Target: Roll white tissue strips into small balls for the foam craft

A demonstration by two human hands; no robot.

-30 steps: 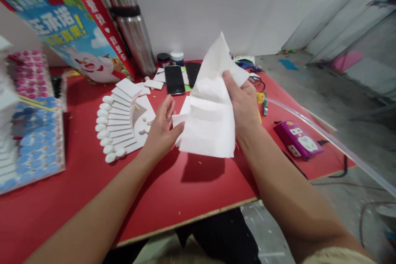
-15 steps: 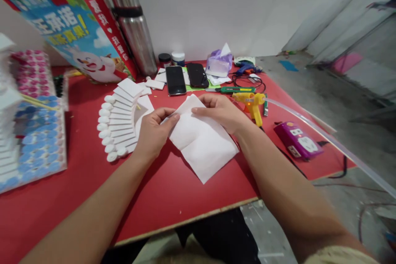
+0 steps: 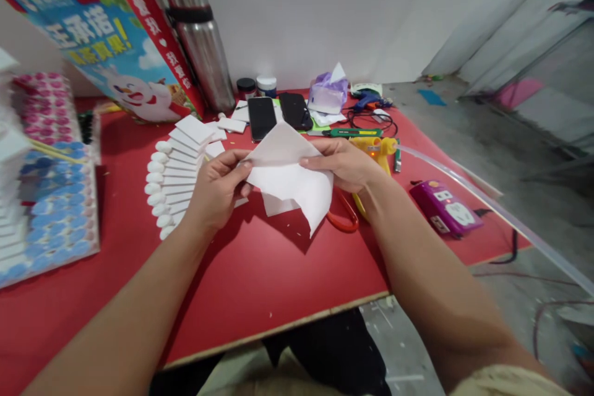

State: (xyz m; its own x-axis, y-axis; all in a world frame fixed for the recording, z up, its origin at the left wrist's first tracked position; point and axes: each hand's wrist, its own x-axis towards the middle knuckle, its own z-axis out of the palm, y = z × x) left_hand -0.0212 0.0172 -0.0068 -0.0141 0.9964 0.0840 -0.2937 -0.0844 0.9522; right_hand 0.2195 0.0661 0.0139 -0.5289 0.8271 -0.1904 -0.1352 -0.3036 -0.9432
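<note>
A creased sheet of white paper [image 3: 288, 158] is held up above the red table [image 3: 260, 297] between both hands. My left hand [image 3: 218, 189] pinches its left corner between thumb and fingers. On the opposite side my right hand [image 3: 346, 164] grips the paper, thumb on top and fingers behind. The lower part of the sheet hangs down and curls towards me. Left of my left hand lies a fan of white strips [image 3: 179, 167] with round white ends. Scissors with a red handle [image 3: 348, 219] show beneath my right hand, their blades hidden.
A yellow glue gun [image 3: 378, 148] with a long clear stick and a purple power socket [image 3: 445, 207] are on the right. Behind lie two phones [image 3: 262, 116], a green cutter [image 3: 355, 132] and tissues [image 3: 328, 96]. A steel flask [image 3: 202, 43] and a printed box [image 3: 106, 37] stand back left.
Both hands have raised the paper off the table, and its lower part now folds and droops. The red scissor handle underneath has come into view.
</note>
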